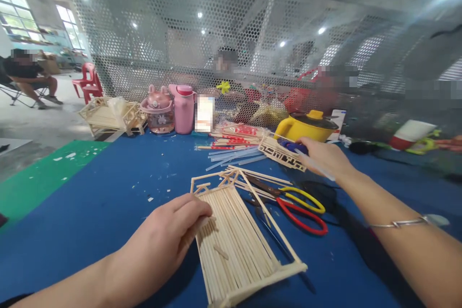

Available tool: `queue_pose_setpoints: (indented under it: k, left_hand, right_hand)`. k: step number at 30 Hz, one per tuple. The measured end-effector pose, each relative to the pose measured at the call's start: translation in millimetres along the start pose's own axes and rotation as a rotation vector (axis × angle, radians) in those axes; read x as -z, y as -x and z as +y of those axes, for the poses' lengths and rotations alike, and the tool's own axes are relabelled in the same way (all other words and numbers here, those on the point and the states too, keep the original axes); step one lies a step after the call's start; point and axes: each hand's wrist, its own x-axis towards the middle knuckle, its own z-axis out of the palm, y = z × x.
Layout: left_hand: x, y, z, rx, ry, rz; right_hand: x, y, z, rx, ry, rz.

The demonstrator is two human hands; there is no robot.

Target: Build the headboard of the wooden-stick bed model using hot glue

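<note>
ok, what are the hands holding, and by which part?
Left hand: stick frame, by its left edge. Right hand: blue tool, exact grip hidden.

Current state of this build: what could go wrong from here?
Scissors lie right beside the stick frame; shifting either might snag the thin side rail.
The short loose stick lies on the slats and could slide off if the frame tips.
The right hand has the blue tool close to the small lattice piece; a careless move may knock it.
</note>
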Motion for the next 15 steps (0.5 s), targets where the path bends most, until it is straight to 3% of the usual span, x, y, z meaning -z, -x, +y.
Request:
queue_pose_setpoints:
  k: [8,15]
  left_hand:
    - [2.1,8.1,-6.6,0.031,0.144,-0.014]
    - [-3.4,7.2,-7.1,-0.005,0.221,0.009]
  right_hand:
    - [6.7,-2.7,18.9,-0.057,-0.013,0.032]
    - [-23.8,-40.7,13.5,0.084,-0.137,0.11]
